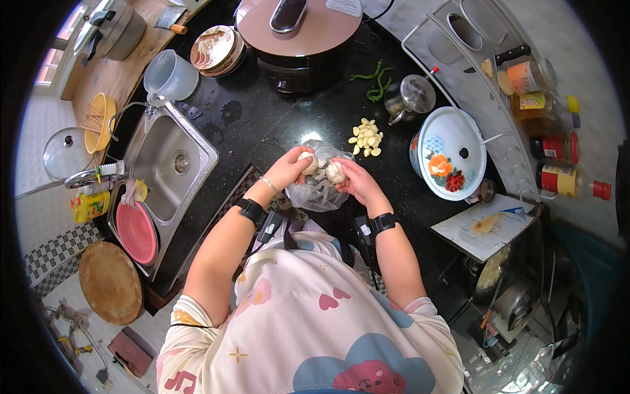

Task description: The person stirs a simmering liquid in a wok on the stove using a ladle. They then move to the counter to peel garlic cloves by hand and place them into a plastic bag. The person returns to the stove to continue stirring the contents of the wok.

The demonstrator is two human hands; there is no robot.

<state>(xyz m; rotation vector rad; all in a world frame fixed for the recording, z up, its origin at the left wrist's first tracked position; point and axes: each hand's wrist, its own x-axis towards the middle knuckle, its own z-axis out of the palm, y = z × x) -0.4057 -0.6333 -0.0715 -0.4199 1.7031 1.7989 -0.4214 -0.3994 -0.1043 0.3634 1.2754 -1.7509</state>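
My left hand [292, 166] grips a round, off-white mushroom [308, 163], with thumb and fingers closed about it. In my right hand [355, 181] is a second round, off-white mushroom [335, 172], held at its right side by the fingertips. Both are just above a crumpled clear plastic bag [317, 194] on the black countertop [275, 120]. More pale pieces show between the hands at the bag, too covered to make out. Beyond my right hand lies a small heap of peeled garlic cloves [366, 138]. Several green chili peppers [378, 83] lie farther back.
A steel sink [179, 162] with a pink colander [137, 231] is at left. Behind are a plastic jug [171, 76], stacked bowls [212, 47] and a lidded electric cooker [300, 54]. A glass teapot [416, 93], floral enamel lid [450, 152] and wire rack [485, 74] stand right.
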